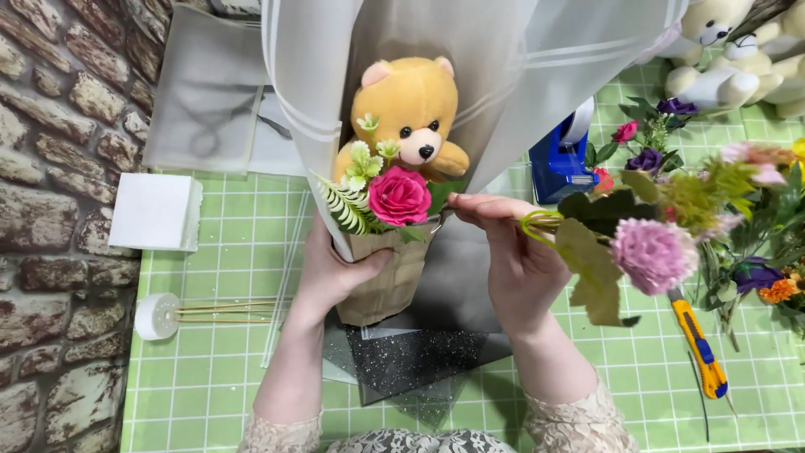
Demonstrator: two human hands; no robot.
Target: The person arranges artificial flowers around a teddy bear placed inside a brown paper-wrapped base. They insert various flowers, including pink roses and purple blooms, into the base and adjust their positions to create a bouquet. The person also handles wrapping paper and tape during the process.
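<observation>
My left hand [331,268] grips the brown paper base [394,281] of a small bouquet. In the bouquet sit a yellow teddy bear [411,109], a pink rose [399,195], a green fern sprig [345,205] and small white-green buds. Sheer white wrapping [310,75] rises behind the bear. My right hand [511,252] holds a pale purple artificial flower [652,253] by its green stem, its fingertips at the bouquet's right edge. The flower head and big leaves stick out to the right.
A green grid cutting mat [210,335] covers the table. On it lie a white foam block [155,211], a white disc with wooden skewers [158,315], dark glittery sheets [419,361], a blue tape dispenser [560,159], a yellow-blue utility knife [700,344], loose artificial flowers [755,218] and plush bears [738,50]. A brick wall stands left.
</observation>
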